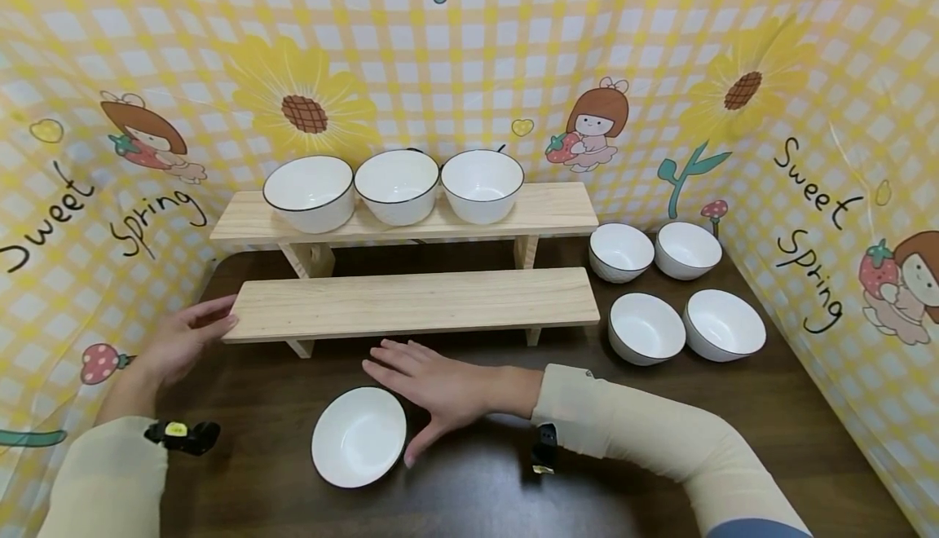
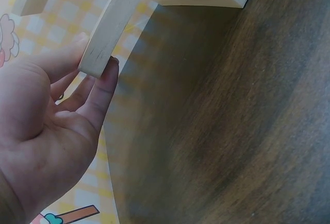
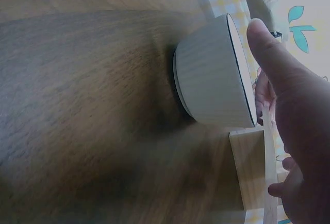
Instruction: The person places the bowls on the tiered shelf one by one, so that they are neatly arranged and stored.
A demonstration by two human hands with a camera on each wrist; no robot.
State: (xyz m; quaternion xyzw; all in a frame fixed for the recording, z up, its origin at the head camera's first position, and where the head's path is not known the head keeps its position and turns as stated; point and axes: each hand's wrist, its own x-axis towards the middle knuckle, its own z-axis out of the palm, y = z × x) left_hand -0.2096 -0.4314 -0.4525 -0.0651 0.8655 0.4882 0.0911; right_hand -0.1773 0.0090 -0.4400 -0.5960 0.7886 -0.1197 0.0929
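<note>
At the left end of the two-tier wooden shelf (image 1: 411, 303), my left hand (image 1: 172, 345) pinches the lower board. In the left wrist view the thumb of the left hand (image 2: 56, 116) lies on one face of the board (image 2: 111, 31) and fingers lie on the other. A white bowl with a dark rim (image 1: 359, 438) stands upright on the table in front of the shelf. Just right of it, my right hand (image 1: 440, 387) hovers with fingers spread and thumb near the rim. The right wrist view shows this bowl (image 3: 214, 74) from the side, beside the right hand (image 3: 304, 126).
Three white bowls (image 1: 397, 187) stand in a row on the upper board (image 1: 557, 205). Several smaller white bowls (image 1: 645, 328) are grouped on the brown table (image 1: 477, 489) right of the shelf. Yellow checked cloth (image 1: 469, 57) hangs behind and along both sides.
</note>
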